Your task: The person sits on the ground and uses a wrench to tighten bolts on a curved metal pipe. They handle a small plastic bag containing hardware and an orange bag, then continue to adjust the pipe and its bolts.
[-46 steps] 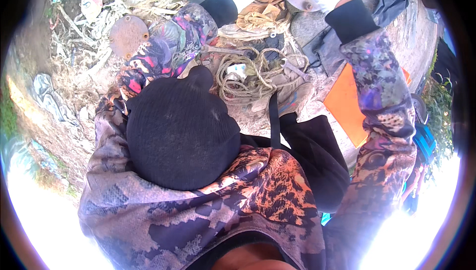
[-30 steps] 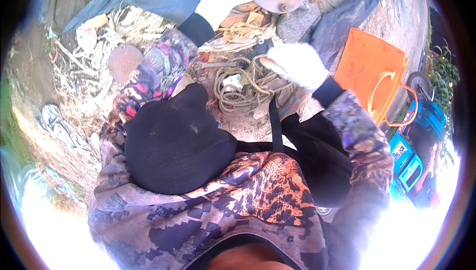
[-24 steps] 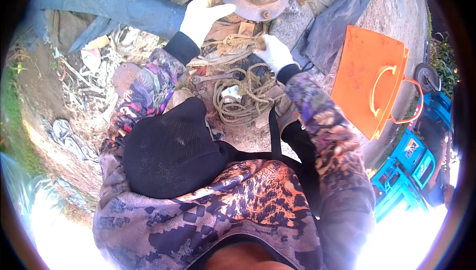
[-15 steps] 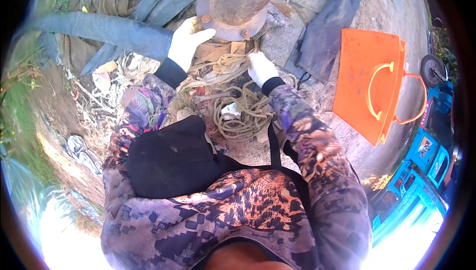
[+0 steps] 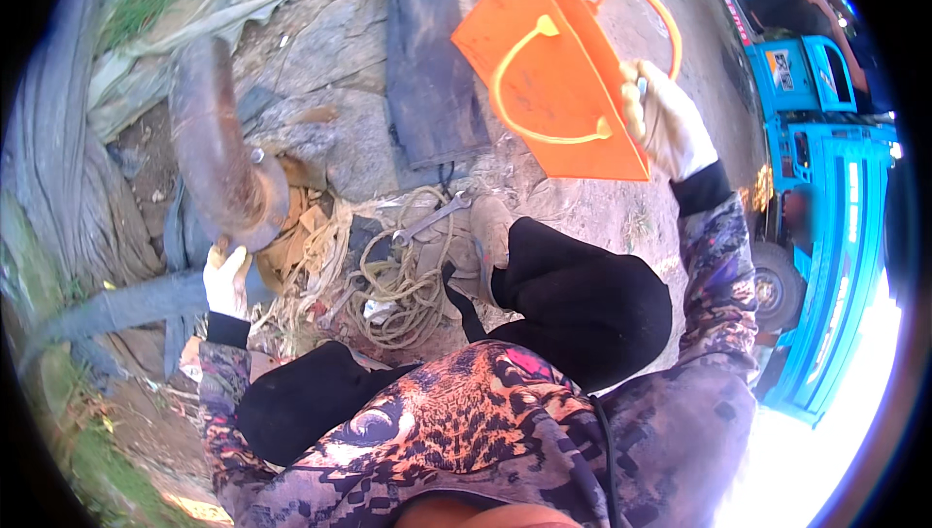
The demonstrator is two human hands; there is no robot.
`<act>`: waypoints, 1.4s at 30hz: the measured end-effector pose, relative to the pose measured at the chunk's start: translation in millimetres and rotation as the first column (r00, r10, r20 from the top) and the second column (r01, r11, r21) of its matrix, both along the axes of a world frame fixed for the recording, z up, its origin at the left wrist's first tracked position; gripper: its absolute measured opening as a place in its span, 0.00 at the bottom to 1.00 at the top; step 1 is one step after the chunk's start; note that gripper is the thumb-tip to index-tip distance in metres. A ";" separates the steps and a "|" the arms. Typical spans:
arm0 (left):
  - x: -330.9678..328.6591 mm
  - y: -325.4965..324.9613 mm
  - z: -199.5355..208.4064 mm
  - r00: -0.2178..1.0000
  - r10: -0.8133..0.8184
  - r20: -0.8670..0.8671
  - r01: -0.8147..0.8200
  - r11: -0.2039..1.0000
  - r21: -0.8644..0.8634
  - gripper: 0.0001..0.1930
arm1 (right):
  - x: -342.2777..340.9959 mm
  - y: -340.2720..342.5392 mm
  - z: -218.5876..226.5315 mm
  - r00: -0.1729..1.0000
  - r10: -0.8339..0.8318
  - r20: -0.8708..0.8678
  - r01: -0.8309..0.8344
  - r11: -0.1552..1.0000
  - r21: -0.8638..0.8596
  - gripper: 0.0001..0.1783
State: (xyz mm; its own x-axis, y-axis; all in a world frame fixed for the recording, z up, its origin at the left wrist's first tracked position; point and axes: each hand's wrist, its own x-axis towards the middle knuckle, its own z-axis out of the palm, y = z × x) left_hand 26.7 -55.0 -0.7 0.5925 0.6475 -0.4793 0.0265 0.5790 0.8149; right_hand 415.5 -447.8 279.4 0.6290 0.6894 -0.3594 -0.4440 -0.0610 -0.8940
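Observation:
My left hand (image 5: pixel 226 281), in a pale work glove, is at the lower edge of a rusty curved pipe's flange (image 5: pixel 267 208). Its thumb and fingers close around a bolt (image 5: pixel 223 242) there. My right hand (image 5: pixel 672 125), gloved too, is raised at the open side of an orange bag (image 5: pixel 549 72) with two loop handles. Its fingers are curled, palm partly showing, over the bag's rim; what they hold is too small to make out. Below the flange lie a coil of tan rope (image 5: pixel 403 319) and an open-end wrench (image 5: pixel 432 217).
A blue flat hose (image 5: pixel 126 310) runs left from beneath the pipe. Dark blue cloth (image 5: pixel 427 62) and grey sheeting (image 5: pixel 340 52) cover the ground ahead. A blue three-wheeled truck (image 5: pixel 825 247) stands at the right, with a person's arm (image 5: pixel 840 28) beyond it. My knees flank the rope.
The view has swung right. My right hand has left the rope beside the flange and reached the orange bag. My left hand stays at the flange, its fingers now on a bolt.

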 end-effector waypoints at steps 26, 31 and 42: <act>-1.8 -0.9 0.1 0.999 0.019 -0.029 -0.017 0.998 0.063 0.30 | -90.4 182.4 -51.1 0.009 0.565 0.825 -0.215 0.807 -0.550 0.13; 0.1 -6.2 2.3 0.997 -0.026 0.070 0.020 0.997 0.079 0.32 | -163.0 292.8 -99.9 -0.454 0.283 0.845 -0.527 0.679 -0.511 0.13; 14.9 -11.6 -27.2 0.995 0.073 0.072 -0.085 0.977 0.195 0.23 | -229.1 375.1 -185.8 -0.848 0.153 0.507 -0.339 0.578 -0.742 0.09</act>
